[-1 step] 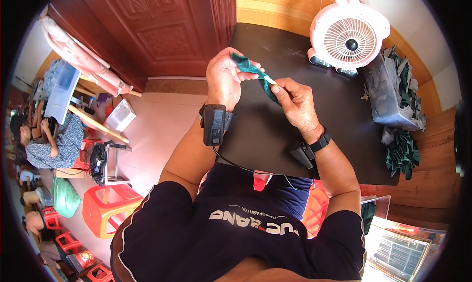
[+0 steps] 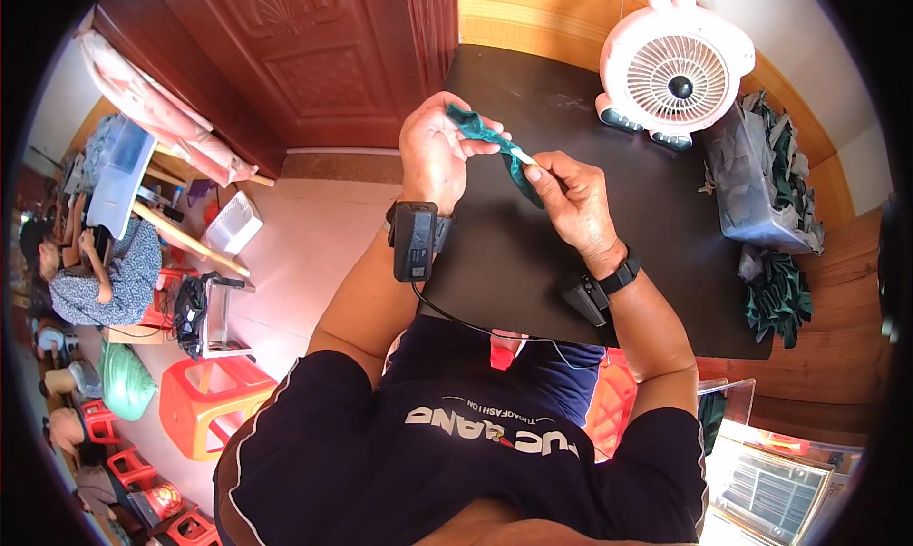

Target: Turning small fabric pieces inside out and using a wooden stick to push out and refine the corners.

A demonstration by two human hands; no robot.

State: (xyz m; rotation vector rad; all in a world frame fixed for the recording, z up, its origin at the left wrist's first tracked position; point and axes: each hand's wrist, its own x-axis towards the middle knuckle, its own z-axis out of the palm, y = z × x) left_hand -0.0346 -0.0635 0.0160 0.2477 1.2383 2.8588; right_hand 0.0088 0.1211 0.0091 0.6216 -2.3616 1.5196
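Note:
A dark green fabric strip point(image 2: 518, 173) stretches between my two hands above the black table. My left hand point(image 2: 434, 161), palm turned up, pinches it between thumb and fingers, and one end sticks out past the thumb. My right hand point(image 2: 576, 202) closes thumb and forefinger on a slim whitish piece point(image 2: 522, 156) that lies against the strip. Too little of that piece shows to tell its kind. Below the fingers, the strip's other end hangs down next to the right thumb.
On the black table point(image 2: 495, 261) stand a pink fan point(image 2: 666, 23) and a clear plastic bin point(image 2: 740, 199) of green and grey fabric pieces. A green fabric bundle point(image 2: 778, 299) lies nearer me. A red stool point(image 2: 204, 403) is at left; another person point(image 2: 109, 280) sits beyond.

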